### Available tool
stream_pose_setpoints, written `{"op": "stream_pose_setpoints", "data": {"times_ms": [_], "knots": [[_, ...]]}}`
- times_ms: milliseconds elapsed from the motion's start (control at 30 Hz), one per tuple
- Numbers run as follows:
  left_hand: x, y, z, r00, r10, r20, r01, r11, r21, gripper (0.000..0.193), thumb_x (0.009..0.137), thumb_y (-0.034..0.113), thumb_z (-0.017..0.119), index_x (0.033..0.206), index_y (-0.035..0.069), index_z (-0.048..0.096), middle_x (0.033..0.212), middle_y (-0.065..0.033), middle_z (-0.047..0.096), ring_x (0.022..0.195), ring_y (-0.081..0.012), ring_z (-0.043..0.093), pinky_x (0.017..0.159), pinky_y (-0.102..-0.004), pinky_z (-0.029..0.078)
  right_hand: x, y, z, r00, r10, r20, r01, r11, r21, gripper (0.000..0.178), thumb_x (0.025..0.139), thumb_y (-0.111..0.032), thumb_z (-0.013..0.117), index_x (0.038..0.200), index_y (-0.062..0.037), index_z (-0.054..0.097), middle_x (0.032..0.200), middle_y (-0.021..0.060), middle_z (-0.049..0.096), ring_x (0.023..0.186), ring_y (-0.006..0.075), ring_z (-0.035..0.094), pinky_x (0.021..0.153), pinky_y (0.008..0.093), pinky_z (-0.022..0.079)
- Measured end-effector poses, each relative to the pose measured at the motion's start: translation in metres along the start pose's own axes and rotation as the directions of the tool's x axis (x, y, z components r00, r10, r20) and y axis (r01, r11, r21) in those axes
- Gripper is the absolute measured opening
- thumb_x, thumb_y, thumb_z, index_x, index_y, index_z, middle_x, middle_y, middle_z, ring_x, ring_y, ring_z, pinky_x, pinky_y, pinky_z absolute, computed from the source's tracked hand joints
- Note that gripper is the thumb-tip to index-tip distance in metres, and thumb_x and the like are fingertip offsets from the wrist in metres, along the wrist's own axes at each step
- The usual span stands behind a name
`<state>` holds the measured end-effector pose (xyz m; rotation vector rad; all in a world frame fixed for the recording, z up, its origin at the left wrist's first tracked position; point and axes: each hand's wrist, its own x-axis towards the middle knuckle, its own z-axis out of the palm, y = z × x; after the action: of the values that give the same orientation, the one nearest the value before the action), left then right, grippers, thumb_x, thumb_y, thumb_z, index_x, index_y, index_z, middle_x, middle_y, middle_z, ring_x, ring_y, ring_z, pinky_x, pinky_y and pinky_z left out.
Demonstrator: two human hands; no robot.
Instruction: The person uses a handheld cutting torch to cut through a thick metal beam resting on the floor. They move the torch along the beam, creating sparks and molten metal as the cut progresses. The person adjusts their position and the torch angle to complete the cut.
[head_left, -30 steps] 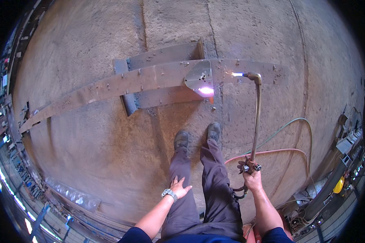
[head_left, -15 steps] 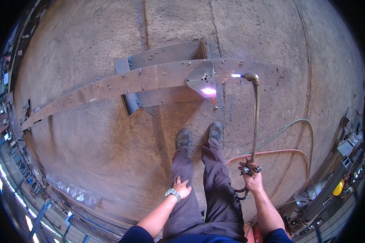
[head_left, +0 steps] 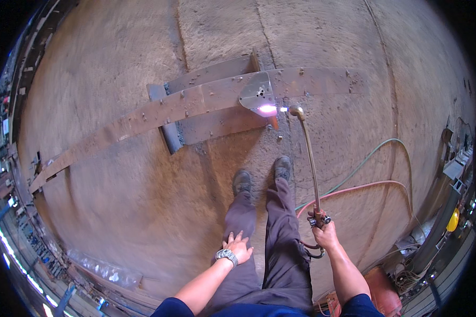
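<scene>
My right hand (head_left: 325, 235) is wrapped round the valve end of a gas torch (head_left: 310, 161), a long metal tube with a bent brass head. From the head a short bright flame (head_left: 284, 109) points left, at the lower edge of a grey steel plate (head_left: 253, 95) with small holes. That edge glows pinkish white; just below it a corner looks orange. The plate rests over a long, curved steel strip (head_left: 198, 101), which lies across a rusty steel section (head_left: 219, 130). My left hand (head_left: 239, 249), wearing a wristwatch, lies with fingers spread on my left leg.
Green hose (head_left: 365, 159) and red hose (head_left: 366, 186) loop over the brown floor to my right. A yellow helmet-like object (head_left: 452, 220) and cables sit at the far right. Clear plastic sheeting (head_left: 103, 268) lies at lower left. My shoes (head_left: 283, 168) stand close to the steel.
The torch head has swung left and nearer to me, bringing its flame beside the plate's glowing edge. My left hand stays on my leg, its fingers more spread. The view has shifted slightly.
</scene>
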<state>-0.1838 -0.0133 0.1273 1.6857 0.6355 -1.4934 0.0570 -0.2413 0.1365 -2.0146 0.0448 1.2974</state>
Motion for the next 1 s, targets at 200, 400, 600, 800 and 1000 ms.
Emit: {"op": "stream_pose_setpoints", "data": {"times_ms": [200, 400, 600, 800, 1000], "knots": [[-0.008, -0.030, 0.022, 0.999, 0.051, 0.003, -0.051, 0.998, 0.030, 0.060, 0.092, 0.044, 0.054, 0.144, 0.014, 0.048, 0.161, -0.0093, 0.023, 0.147, -0.0432, 0.016, 0.116, -0.0612, 0.022, -0.013, 0.018, 0.035, 0.998, -0.052, -0.022, 0.048, 0.988, -0.144, 0.048, 0.076, 0.009, 0.047, 0.120, -0.0016, 0.060, 0.109, 0.0086, 0.068, 0.100, 0.0159, 0.062, 0.090, 0.0304, 0.048], [-0.003, -0.032, 0.042, 0.999, 0.040, 0.005, -0.040, 0.996, 0.075, 0.059, 0.093, 0.045, 0.052, 0.142, 0.013, 0.050, 0.160, -0.0092, 0.026, 0.146, -0.0457, 0.016, 0.118, -0.0573, 0.020, -0.013, 0.025, 0.063, 0.996, 0.093, 0.009, -0.091, 0.986, -0.138, 0.049, 0.076, -0.002, 0.053, 0.125, -0.0050, 0.061, 0.125, 0.0192, 0.064, 0.121, 0.0332, 0.059, 0.102, 0.0371, 0.044], [-0.002, -0.032, 0.051, 0.999, 0.034, -0.015, -0.033, 0.997, 0.064, 0.057, 0.093, 0.046, 0.052, 0.140, 0.013, 0.053, 0.159, -0.0091, 0.029, 0.146, -0.0463, 0.017, 0.117, -0.0578, 0.020, -0.007, 0.030, 0.082, 0.999, 0.004, -0.048, -0.014, 0.977, -0.213, 0.045, 0.074, -0.003, 0.055, 0.119, -0.0052, 0.063, 0.098, 0.0172, 0.070, 0.092, 0.0269, 0.068, 0.083, 0.0380, 0.050], [0.020, -0.022, 0.060, 0.949, 0.187, -0.253, -0.187, 0.982, 0.025, 0.049, 0.094, 0.040, 0.054, 0.131, 0.008, 0.060, 0.147, -0.0174, 0.045, 0.139, -0.0399, 0.034, 0.113, -0.0505, 0.031, 0.001, 0.038, 0.065, 0.986, 0.101, 0.135, -0.100, 0.995, -0.017, 0.047, 0.076, 0.001, 0.053, 0.123, 0.0002, 0.059, 0.107, 0.0135, 0.070, 0.097, 0.0240, 0.067, 0.087, 0.0331, 0.049], [0.069, 0.077, -0.024, 0.727, 0.157, -0.669, -0.605, 0.607, -0.515, 0.041, 0.097, 0.030, 0.057, 0.124, 0.000, 0.061, 0.119, -0.0189, 0.066, 0.114, -0.0289, 0.062, 0.097, -0.0358, 0.048, 0.025, 0.029, 0.032, 0.930, 0.107, 0.352, -0.230, 0.916, 0.329, 0.063, 0.072, 0.004, 0.054, 0.135, 0.0002, 0.049, 0.117, 0.0113, 0.065, 0.105, 0.0210, 0.064, 0.091, 0.0350, 0.050]]}}
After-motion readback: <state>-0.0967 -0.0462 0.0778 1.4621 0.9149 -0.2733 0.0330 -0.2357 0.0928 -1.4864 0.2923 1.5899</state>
